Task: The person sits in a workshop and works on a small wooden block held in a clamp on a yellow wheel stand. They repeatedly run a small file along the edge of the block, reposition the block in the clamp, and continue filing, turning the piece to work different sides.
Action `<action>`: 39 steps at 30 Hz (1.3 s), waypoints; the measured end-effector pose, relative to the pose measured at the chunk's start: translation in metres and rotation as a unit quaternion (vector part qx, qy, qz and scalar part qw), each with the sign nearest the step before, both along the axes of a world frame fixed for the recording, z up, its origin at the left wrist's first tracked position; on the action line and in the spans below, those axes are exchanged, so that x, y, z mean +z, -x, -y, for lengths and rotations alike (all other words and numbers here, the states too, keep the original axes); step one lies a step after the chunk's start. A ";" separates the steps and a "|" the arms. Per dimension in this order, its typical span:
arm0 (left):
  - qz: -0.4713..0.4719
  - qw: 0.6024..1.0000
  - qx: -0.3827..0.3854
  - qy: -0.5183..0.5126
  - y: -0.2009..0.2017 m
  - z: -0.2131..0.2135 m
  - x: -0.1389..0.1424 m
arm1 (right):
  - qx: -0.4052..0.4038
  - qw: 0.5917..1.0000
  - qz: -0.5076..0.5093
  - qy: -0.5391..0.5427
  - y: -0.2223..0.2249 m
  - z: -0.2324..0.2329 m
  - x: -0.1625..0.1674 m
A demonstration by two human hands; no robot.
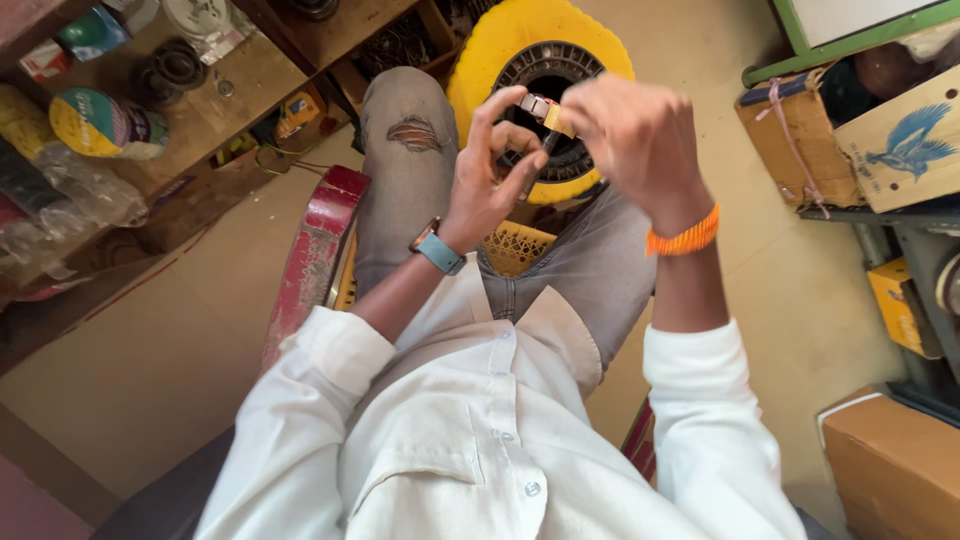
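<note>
Both my hands are raised above my lap and meet on a small metal part [537,105] with a yellowish tip. My left hand [490,170], with a blue-strapped watch at the wrist, pinches the part between thumb and forefinger. My right hand [630,135], with an orange beaded band at the wrist, closes on the part's right end; its fingers hide how it grips. Below the hands a yellow wheel [480,85] with a dark hub lies on the floor between my knees. I sit in grey torn jeans and a white shirt.
A red stool edge [310,265] and a yellow basket [515,248] sit under my legs. Wooden shelves [215,110] at the left hold tape rolls, bearings and plastic bags. Cardboard boxes [895,135] stand on a rack at the right, another box [890,465] low right.
</note>
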State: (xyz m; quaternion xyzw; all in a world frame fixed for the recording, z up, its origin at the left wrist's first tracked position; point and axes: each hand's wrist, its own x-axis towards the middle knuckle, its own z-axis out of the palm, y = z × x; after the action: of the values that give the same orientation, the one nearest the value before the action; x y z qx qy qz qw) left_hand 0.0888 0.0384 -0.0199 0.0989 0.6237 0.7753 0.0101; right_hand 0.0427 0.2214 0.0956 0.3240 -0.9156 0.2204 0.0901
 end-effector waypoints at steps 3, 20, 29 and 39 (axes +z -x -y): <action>-0.019 0.997 0.074 -0.031 0.002 -0.013 -0.005 | 0.036 0.998 0.033 0.029 0.030 -0.006 -0.010; -0.109 0.893 0.218 0.378 0.014 -0.035 -0.002 | -0.211 0.917 0.270 0.204 0.013 -0.064 -0.094; -0.280 0.888 -0.037 0.364 0.054 0.003 0.012 | -0.262 0.869 0.332 0.258 -0.003 -0.082 -0.075; -0.256 0.917 -0.180 0.248 0.090 0.006 -0.001 | -0.196 0.867 0.359 0.283 -0.036 -0.027 -0.012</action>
State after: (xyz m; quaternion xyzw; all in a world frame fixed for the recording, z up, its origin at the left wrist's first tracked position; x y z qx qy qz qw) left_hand -0.0017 0.0320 -0.0210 0.3984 0.7491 0.5290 0.0135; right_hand 0.0788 0.2482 0.0832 -0.0031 -0.8276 0.5491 -0.1160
